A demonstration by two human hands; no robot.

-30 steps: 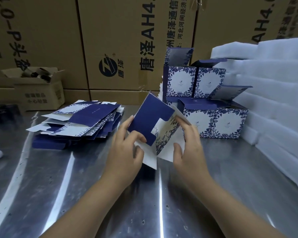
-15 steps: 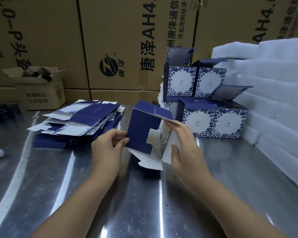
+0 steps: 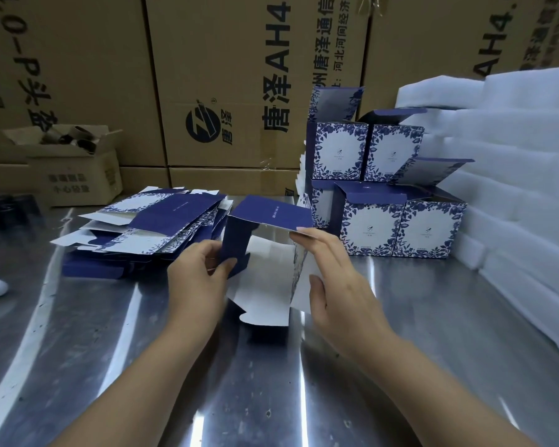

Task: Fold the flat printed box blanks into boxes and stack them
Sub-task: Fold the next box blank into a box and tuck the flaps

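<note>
A person at a steel table (image 3: 433,333) squares up one box blank (image 3: 271,214), held just above the tabletop between the pile of flat blanks (image 3: 162,221) on the left and the folded boxes (image 3: 371,227) stacked two high on the right. The left hand (image 3: 197,279) pinches the navy left wall between thumb and fingers. The right hand (image 3: 339,285) grasps the patterned right wall, its fingers reaching to the top corner and its thumb on the near side. The blank stands open as a sleeve, its mouth facing the person, with a white flap (image 3: 265,285) hanging loose at the near end. The step in hand appears to be opening the sleeve into a square, with no end yet closed. The next move likely calls for tucking the loose flaps across one end while both walls are held true. Bare table lies in front of the hands, giving room to turn the box. To the right, the stack and the white foam sheets (image 3: 513,150) crowd the table's edge, so a finished box would need a careful approach from the front. Tall cardboard cartons (image 3: 239,75) close off the back.
</note>
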